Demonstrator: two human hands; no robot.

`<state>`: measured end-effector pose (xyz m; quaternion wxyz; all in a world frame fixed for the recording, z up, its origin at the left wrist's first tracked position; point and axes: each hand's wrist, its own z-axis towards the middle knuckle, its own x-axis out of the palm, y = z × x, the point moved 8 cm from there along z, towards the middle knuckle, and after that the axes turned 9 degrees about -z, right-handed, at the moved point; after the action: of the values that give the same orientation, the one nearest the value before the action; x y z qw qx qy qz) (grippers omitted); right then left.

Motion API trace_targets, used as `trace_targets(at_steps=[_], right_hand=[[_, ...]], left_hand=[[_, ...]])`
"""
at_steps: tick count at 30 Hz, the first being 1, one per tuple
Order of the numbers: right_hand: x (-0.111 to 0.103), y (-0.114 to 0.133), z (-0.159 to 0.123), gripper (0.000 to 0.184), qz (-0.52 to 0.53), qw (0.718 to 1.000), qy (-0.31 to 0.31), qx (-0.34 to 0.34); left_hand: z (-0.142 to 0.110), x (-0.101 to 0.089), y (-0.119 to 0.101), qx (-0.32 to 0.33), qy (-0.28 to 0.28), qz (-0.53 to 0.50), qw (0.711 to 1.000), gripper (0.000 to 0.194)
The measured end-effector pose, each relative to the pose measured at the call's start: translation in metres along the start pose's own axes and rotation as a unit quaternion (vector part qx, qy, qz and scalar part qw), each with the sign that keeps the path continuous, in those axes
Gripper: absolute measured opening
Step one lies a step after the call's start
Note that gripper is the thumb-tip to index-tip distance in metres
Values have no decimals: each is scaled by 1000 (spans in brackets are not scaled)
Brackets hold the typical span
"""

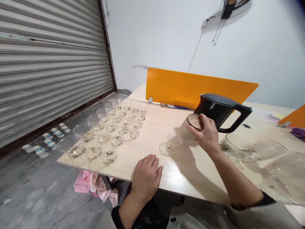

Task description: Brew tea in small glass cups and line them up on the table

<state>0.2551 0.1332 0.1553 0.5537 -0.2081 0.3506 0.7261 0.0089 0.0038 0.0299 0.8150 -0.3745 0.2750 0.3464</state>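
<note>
My right hand (207, 133) is at the top of a pale cylindrical jar (187, 133) with a dark rim, thumb and fingers on either side of its mouth. Part of the jar is hidden behind the hand. Right behind it stands a black electric kettle (218, 106), its handle turned to the right. A small clear glass cup (175, 139) stands just left of the jar, with a few dark bits low in it. My left hand (146, 175) lies on the table's front edge, palm down, holding nothing.
Rows of clear cups (109, 152) with dark leaf-like bits cover the table's left end. More clear glassware (269, 149) is at the right. An orange divider (176, 86) crosses the back. Small white tubs (49, 143) and pink cloth (95, 184) are below, left.
</note>
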Motion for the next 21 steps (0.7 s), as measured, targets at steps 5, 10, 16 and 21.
trace_targets(at_steps=[5, 10, 16, 21], right_hand=[[-67, -12, -64, 78, -14, 1000, -5, -13], [-56, 12, -122, 70, 62, 989, 101, -82], [-22, 53, -149, 77, 106, 974, 156, -130], [-20, 70, -145, 86, 95, 970, 162, -154]], left_hand=[[-1, -6, 1, 2, -23, -44, 999, 33], [4, -11, -7, -12, -14, -157, 987, 63], [10, 11, -13, -86, 93, -309, 943, 102], [14, 20, -11, -97, 95, -364, 921, 106]])
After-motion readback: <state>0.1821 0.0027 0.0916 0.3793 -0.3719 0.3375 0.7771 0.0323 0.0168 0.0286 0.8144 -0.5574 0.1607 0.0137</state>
